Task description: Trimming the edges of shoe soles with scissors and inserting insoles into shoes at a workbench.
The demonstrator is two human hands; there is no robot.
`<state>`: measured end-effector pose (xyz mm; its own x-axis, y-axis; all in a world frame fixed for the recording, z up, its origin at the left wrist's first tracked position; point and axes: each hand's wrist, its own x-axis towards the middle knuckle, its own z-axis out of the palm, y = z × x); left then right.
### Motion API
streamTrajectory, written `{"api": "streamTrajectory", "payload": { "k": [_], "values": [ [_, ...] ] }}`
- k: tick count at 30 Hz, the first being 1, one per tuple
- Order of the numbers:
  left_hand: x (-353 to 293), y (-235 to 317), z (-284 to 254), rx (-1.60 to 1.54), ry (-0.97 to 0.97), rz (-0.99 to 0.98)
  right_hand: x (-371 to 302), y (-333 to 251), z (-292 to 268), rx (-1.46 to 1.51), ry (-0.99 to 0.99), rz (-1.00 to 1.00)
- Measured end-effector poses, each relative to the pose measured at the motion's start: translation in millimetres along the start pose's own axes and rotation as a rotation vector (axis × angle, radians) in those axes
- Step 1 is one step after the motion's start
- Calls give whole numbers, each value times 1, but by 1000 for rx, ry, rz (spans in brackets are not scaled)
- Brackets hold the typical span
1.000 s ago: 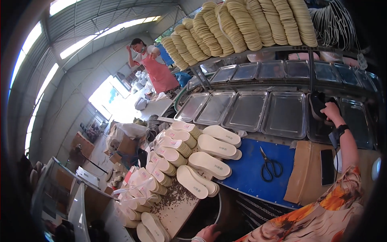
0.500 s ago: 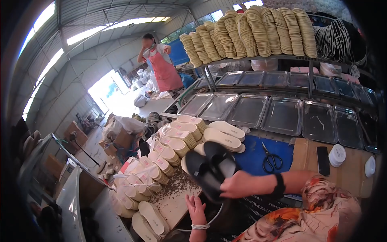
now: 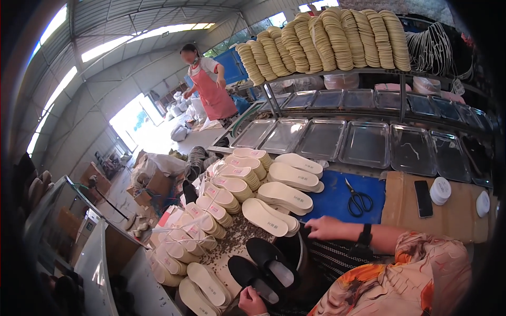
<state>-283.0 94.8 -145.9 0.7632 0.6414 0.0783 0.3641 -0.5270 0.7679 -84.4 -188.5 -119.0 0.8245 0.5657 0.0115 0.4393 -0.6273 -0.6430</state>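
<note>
Head | left hand (image 3: 252, 301) grips black soles (image 3: 261, 268) | right hand (image 3: 326, 227) loosely curled above

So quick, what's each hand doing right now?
Left hand: closed on a black insole.
Right hand: empty, fingers loosely curled, beside the cream insoles.

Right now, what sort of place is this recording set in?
Most likely a shoe workshop in a big shed. Stacks of pale insoles cover the bench, round stacks fill the shelf above metal trays, and the left hand holds a black sole.
</note>
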Motion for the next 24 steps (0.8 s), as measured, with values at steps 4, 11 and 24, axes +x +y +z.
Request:
{"api": "streamTrajectory", "payload": {
  "k": [4,11,24],
  "values": [
    [12,7,17,213,-259,-85,-28,85,-42,-626,249,492],
    [30,67,42,655,-338,-116,-56,149,-23,-561,207,693],
    [40,46,76,724,-364,-150,-29,178,-43,-195,262,792]
  ]
}}
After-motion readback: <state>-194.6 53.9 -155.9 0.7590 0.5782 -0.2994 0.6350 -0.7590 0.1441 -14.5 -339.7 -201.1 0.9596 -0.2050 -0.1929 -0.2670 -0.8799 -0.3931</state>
